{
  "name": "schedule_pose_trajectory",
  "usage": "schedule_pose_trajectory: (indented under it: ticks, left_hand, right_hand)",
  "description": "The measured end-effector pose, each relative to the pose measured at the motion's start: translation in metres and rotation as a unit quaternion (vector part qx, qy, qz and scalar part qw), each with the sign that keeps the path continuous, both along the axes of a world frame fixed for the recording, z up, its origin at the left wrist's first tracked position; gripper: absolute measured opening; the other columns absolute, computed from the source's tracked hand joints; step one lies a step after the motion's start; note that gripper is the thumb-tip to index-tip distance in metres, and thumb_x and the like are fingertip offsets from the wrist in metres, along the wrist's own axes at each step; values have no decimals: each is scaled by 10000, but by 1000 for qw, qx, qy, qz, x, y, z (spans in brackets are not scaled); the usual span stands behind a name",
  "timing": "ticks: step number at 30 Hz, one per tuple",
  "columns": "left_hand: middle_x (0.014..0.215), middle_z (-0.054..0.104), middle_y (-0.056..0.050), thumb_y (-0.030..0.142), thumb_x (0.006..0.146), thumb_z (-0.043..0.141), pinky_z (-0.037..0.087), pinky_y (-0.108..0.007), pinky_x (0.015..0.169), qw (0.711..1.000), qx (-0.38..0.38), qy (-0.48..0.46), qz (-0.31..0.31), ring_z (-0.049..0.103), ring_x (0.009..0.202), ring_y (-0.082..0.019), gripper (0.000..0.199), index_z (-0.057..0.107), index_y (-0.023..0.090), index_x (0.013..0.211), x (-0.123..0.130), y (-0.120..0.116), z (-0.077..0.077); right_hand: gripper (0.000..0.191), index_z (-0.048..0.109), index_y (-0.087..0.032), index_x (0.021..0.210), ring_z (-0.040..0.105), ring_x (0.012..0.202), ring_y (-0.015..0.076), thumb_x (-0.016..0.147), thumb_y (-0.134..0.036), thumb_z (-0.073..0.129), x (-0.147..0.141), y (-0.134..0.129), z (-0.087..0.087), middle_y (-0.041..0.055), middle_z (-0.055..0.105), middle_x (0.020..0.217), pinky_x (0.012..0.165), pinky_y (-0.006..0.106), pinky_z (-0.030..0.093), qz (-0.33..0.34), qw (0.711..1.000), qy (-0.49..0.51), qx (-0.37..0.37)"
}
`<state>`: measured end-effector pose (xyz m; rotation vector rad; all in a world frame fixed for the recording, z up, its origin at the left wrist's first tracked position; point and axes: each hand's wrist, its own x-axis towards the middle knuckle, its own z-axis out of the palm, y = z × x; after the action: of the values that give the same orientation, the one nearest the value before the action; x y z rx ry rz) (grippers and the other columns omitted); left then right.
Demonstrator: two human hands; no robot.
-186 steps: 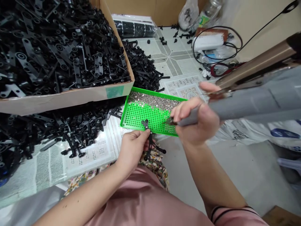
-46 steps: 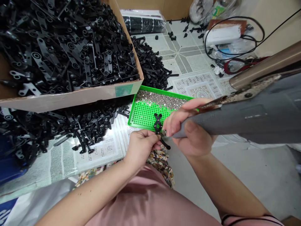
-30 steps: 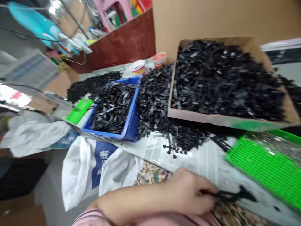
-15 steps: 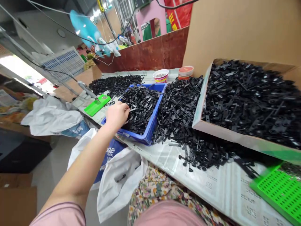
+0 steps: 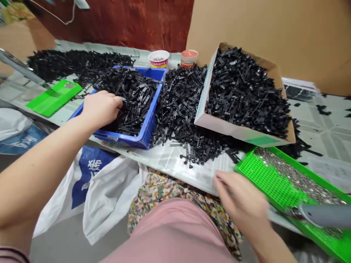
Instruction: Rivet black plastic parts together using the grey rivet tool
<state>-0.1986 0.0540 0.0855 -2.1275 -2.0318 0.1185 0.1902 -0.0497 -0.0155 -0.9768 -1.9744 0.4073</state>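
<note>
My left hand (image 5: 102,107) is in the blue bin (image 5: 142,140), resting against the small flat black parts with holes (image 5: 134,98) heaped inside. Its fingers are curled closed, and the fingertips are hidden, so what they hold cannot be made out. My right hand (image 5: 244,199), smeared by motion, hovers by the table's front edge (image 5: 192,179). Beside it lies a green perforated tray (image 5: 274,182) of small shiny metal pieces (image 5: 304,179). Blur leaves its fingers unclear.
A cardboard box (image 5: 233,131) heaped with black parts stands right of centre, loose parts (image 5: 183,102) piled beside it. Behind are a white tub (image 5: 159,58) and a red-lidded container (image 5: 189,56). A grey-handled tool (image 5: 323,215) crosses the right tray; a green tray (image 5: 55,98) lies left. White sacks (image 5: 112,193) hang below.
My view has swung right and down, bringing my right hand and more of the perforated tray into sight. My left hand stays in the blue bin, fingers curled.
</note>
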Motion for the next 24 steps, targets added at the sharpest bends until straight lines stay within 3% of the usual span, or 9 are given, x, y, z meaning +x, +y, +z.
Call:
schedule_pose_trajectory:
  ticks: [3,5,7,9,13,17,21,24]
  left_hand:
    - [927,699,-81,457,703,539,432,-297,743,976,31,-217,10,618,860,-211,437,647,126,969,-16,-5,3]
    - [1006,690,-77,404,759,518,464,-276,729,965,83,-249,19,627,807,-166,415,600,149,1077,-34,-10,7]
    - [961,693,-72,347,808,473,463,-279,733,954,172,-240,45,619,781,-161,330,625,150,1025,-51,-13,12]
    - [871,689,-61,330,809,486,452,-289,721,955,213,-197,63,606,752,-173,262,666,164,904,-61,-14,16]
    - [776,662,-60,370,748,576,435,-318,671,988,111,-81,77,603,742,-225,206,692,203,723,-55,-11,19]
    - [686,652,-86,450,741,559,427,-359,601,977,103,-35,183,612,714,-294,281,700,214,682,-33,-5,19]
    - [678,647,-114,450,655,639,432,-373,594,970,38,-54,234,615,700,-316,268,698,189,669,-15,4,8]
    - [673,644,-92,424,661,637,428,-363,608,967,51,-88,235,603,687,-288,238,706,198,691,-9,6,-2]
  right_hand:
    - [170,602,-200,1019,634,772,179,862,-200,536,-54,37,-24,40,646,914,583,279,470,3,974,-228,15]
    - [125,609,-205,942,636,688,171,859,-189,516,-83,54,-31,25,632,849,464,264,395,-16,939,-345,5]
    - [115,603,-209,859,632,629,164,848,-160,500,-97,65,-34,11,612,793,417,256,334,-17,909,-416,-16]
    - [137,595,-222,849,637,620,153,856,-158,474,-98,71,-37,1,609,807,410,247,322,3,899,-437,-38]
    - [156,585,-248,962,657,672,155,881,-227,453,-84,77,-41,1,623,898,433,243,381,29,902,-428,-54]
    - [182,583,-240,1002,651,667,167,895,-294,445,-76,76,-46,8,625,881,470,258,439,22,926,-376,-39]
    - [238,590,-190,1036,641,737,181,909,-299,421,-75,73,-40,50,633,878,620,279,502,32,971,-233,-44]
    - [276,569,-163,1107,634,716,149,902,-304,450,-74,73,-30,71,652,950,670,264,517,23,989,-86,-117]
